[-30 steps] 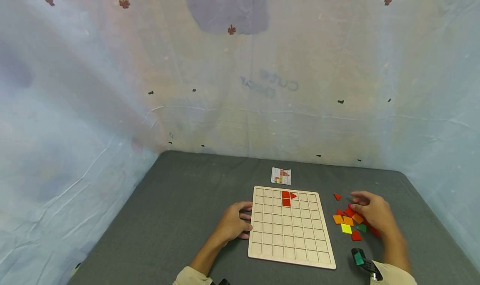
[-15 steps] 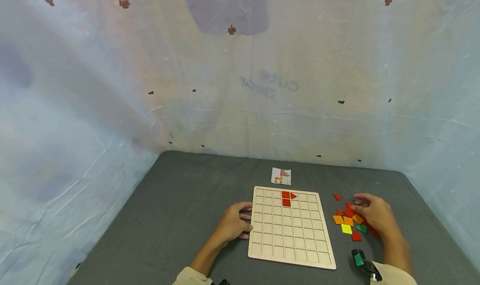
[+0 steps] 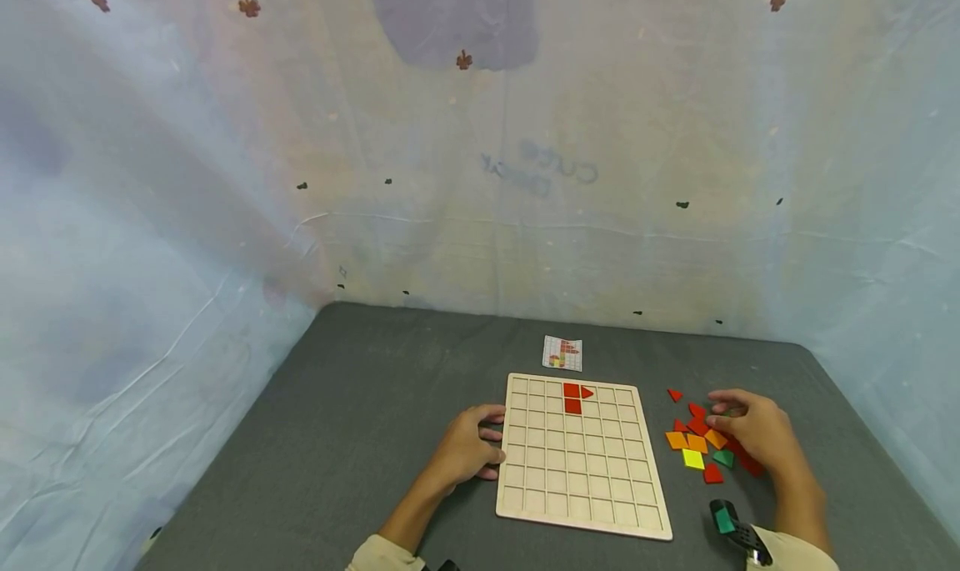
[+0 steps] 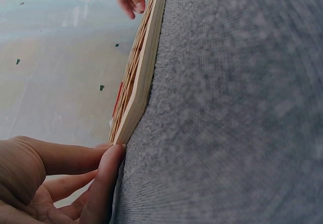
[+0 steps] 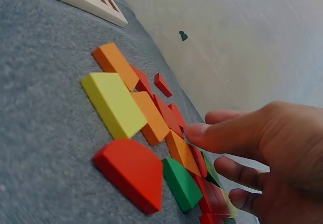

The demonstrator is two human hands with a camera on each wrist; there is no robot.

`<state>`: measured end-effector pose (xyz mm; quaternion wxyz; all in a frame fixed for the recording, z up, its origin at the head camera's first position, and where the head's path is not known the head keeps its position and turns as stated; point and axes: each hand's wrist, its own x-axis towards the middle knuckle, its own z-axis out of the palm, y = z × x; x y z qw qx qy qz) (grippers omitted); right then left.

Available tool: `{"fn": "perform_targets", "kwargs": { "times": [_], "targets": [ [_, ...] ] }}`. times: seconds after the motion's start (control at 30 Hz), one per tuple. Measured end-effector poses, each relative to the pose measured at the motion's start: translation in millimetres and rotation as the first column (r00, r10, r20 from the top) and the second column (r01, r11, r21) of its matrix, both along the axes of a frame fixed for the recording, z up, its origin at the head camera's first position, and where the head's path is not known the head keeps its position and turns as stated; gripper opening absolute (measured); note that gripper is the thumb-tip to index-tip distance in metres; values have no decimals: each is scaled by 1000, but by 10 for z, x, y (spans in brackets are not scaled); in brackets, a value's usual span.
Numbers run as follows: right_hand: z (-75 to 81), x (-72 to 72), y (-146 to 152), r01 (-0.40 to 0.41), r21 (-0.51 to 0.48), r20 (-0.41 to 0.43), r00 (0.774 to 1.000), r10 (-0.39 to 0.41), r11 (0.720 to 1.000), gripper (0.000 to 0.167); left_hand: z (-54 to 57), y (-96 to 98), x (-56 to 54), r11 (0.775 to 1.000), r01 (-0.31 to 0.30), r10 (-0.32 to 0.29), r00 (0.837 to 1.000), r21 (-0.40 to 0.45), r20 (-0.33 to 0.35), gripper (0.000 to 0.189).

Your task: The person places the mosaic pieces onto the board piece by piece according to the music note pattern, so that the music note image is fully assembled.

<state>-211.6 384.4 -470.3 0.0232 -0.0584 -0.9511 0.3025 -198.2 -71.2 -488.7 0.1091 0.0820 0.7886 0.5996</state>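
Pale patterned sheet (image 3: 480,254) across top and sides of frame, grey cloth-covered table (image 3: 420,371) below. Grid board (image 3: 566,464) flat, right of lower centre; two red squares (image 3: 572,390) and red pointed tile (image 3: 587,393) in upper cells. Printed card (image 3: 562,354) just above board's top edge. Left hand (image 3: 463,448): fingertips against board's left edge, not wrapped round. Right hand (image 3: 756,431): over loose tiles (image 3: 697,443) at lower right, fingers loosely bent, nothing visibly held; fingertip close to red tile, can't tell if touching. Tiles: probably light, stiff, smooth-faced, not fragile. Best taken by opposite side walls. Tight packing, so likely to nudge neighbours; less crowded at lone red triangle (image 3: 675,395), apart at cluster's upper left, or at yellow tile (image 5: 113,103) and rounded red tile (image 5: 131,173) on lower side. Board: thin, stiff, probably easy to slide; hold by rim. Room for moving: cloth strip between board and cluster. Table edges well apart from tiles at top and right. Cell ridges low, probably forgiving.
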Motion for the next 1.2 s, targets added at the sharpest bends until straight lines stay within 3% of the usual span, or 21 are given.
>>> {"fn": "perform_targets", "kwargs": {
  "times": [0.27,0.57,0.9,1.2],
  "targets": [
    [7,-17,-6,-16,-17,45,999,17,1000,40,0,1,-5,1000,2,-2,1000,2,-2,69],
    [28,-17,-68,-63,-116,127,989,77,991,46,-4,-7,-6,1000,9,-9,1000,5,-3,69],
    [-2,-36,-74,-95,-55,70,993,99,994,39,7,5,-3,1000,13,-13,1000,-8,-8,68],
    [10,-71,-44,-60,-27,190,980,64,998,50,20,5,7,1000,15,-15,1000,-2,-5,68]
  ]
}}
